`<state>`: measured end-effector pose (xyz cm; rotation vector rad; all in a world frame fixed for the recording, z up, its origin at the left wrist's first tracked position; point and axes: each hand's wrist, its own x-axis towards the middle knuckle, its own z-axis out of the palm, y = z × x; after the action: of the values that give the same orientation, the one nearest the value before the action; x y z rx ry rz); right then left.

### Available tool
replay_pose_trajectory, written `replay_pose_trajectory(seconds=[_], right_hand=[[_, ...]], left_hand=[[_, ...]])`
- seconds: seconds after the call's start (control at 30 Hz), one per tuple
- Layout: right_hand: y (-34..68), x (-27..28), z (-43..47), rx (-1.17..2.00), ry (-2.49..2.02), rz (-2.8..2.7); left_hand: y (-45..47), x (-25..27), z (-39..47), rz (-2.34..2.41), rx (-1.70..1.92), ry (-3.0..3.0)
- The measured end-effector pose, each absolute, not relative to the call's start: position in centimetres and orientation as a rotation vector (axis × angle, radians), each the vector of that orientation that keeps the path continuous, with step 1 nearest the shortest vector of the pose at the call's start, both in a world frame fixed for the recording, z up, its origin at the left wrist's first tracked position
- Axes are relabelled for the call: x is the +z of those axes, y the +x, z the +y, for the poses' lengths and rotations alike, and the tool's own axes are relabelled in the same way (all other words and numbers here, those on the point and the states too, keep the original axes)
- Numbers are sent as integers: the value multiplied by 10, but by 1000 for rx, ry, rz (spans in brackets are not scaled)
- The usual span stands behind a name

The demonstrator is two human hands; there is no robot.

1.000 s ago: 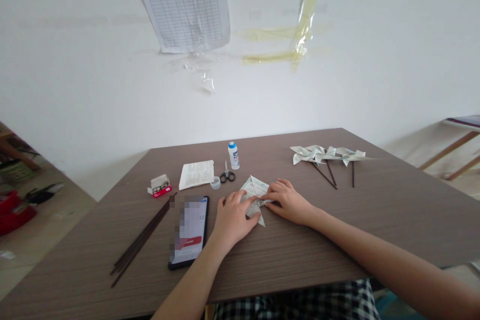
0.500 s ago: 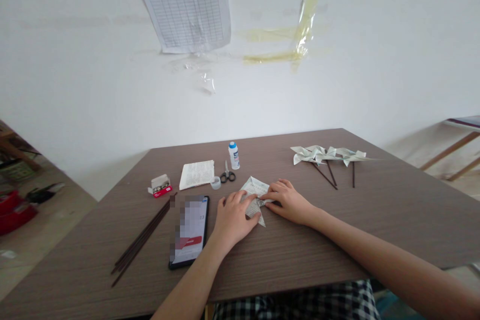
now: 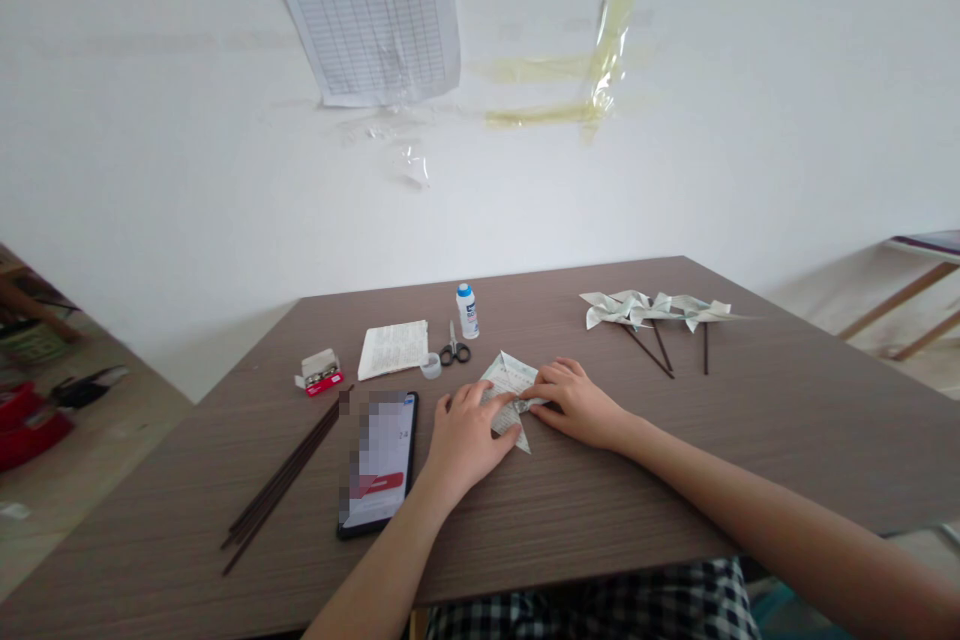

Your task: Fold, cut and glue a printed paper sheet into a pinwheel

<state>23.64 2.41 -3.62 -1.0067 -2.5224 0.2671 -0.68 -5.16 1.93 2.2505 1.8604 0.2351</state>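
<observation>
A printed paper pinwheel [image 3: 504,382], partly folded, lies on the table between my hands, one pointed corner toward me and another away. My left hand [image 3: 471,432] rests on its left side, thumb and index finger pressing the paper near the middle. From the right, my right hand [image 3: 577,402] pinches a folded-in part of the paper close to the centre, its fingers bent. My fingertips hide the exact fold there. Three finished pinwheels [image 3: 651,310] on dark sticks lie together at the back right.
On the table [image 3: 750,440] are a phone [image 3: 386,460], dark sticks [image 3: 289,480], a small red-and-white box [image 3: 321,375], a stack of printed paper [image 3: 394,348], a tape roll [image 3: 430,366], scissors [image 3: 454,350] and a blue-capped white bottle [image 3: 467,311]. A wall stands behind.
Both hands stay almost still on the paper. The view has shifted very slightly.
</observation>
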Motion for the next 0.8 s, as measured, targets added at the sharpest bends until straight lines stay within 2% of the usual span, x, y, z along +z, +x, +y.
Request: replay_pose_trajectory(seconds=[0.8], right_hand=[[238,-42,27,265,-992,-2514]], left_hand=[[-4,24,-50,1879,171,2242]])
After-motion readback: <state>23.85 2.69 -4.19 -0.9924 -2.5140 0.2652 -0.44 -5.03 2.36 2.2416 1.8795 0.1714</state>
